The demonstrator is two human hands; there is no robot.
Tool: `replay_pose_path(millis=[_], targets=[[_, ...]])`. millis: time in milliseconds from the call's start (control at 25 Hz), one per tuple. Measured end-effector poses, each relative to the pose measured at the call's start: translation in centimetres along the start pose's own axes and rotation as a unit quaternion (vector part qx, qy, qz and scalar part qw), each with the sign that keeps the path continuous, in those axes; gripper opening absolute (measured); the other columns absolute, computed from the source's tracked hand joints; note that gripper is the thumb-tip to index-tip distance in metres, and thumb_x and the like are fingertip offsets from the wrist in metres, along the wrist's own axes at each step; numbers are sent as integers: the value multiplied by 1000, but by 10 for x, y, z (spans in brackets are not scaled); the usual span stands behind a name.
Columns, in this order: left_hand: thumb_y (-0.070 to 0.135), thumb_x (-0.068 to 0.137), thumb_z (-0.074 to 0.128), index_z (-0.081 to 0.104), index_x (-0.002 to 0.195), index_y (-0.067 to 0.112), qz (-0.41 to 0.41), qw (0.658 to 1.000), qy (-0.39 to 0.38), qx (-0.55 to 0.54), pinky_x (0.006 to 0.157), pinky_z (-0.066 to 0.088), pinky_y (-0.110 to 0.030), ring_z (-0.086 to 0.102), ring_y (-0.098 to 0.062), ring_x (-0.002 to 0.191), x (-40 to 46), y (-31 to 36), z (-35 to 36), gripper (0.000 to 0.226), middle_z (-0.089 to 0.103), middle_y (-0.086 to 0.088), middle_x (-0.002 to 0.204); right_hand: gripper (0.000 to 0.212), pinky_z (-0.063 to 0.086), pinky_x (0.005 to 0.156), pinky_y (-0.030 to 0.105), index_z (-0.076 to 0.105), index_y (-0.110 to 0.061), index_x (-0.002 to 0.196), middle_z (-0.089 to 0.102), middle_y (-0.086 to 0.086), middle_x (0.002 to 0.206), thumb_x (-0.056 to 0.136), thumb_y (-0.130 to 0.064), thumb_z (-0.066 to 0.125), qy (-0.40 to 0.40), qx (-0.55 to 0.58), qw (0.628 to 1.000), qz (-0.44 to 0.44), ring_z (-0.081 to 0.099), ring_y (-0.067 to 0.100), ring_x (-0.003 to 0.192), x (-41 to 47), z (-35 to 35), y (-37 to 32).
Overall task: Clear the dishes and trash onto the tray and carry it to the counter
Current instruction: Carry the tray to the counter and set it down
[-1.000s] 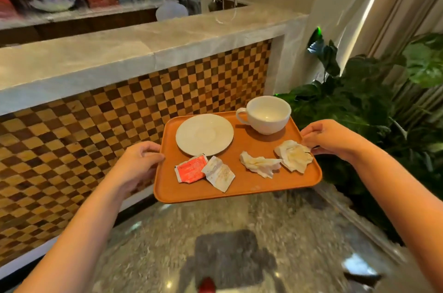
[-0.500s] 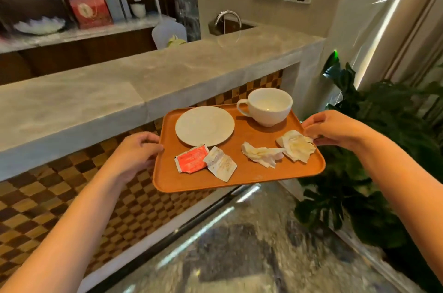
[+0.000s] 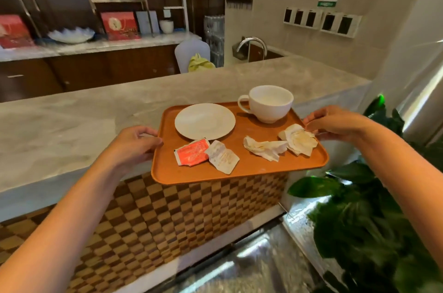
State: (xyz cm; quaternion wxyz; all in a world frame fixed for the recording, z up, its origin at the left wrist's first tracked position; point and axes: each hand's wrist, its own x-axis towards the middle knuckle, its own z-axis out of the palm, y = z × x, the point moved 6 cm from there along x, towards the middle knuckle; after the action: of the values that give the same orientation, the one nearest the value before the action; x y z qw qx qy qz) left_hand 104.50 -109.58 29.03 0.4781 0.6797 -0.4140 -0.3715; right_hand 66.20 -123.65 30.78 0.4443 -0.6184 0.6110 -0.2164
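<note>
tray (image 3: pixel 239 168), gripped by left hand (image 3: pixel 134 142) and right hand (image 3: pixel 335 122), now overlaps the counter (image 3: pixel 96 110).

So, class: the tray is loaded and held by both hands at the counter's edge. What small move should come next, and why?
Probably ease the tray forward and lower it onto the counter. The left hand and right hand grip its short sides, its far edge already overlaps the counter, and the cup, saucer and trash are all aboard, so only setting down seems left.
</note>
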Motion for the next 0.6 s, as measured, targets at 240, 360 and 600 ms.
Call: replay_pose_path(millis=[240, 360, 600], targets=[[-4, 88, 54, 54, 75, 10, 2, 1000, 25, -1, 39, 47, -15, 58, -7, 43, 104, 25, 19, 20, 53, -11, 63, 13, 54, 51, 19, 64, -10, 81, 61, 10, 83, 81, 3, 61, 12, -2, 1000, 1, 58, 16, 73, 111, -19, -32], [-5, 88, 54, 54, 73, 12, -5, 999, 35, 1, 38, 47, -16, 55, -17, 54, 153, 32, 25, 22, 54, -11, 65, 13, 52, 67, 26, 64, -6, 86, 60, 13, 90, 82, 4, 59, 1, 3, 1000, 6, 57, 20, 81, 162, -25, -50], [-1, 89, 55, 54, 73, 13, -37, 997, 67, 7, 49, 47, -24, 52, -18, 60, 231, 37, 39, 21, 53, -10, 64, 15, 50, 65, 26, 63, -6, 95, 59, 13, 102, 84, 3, 58, 0, -11, 999, 35, 54, 21, 94, 255, -22, -75]])
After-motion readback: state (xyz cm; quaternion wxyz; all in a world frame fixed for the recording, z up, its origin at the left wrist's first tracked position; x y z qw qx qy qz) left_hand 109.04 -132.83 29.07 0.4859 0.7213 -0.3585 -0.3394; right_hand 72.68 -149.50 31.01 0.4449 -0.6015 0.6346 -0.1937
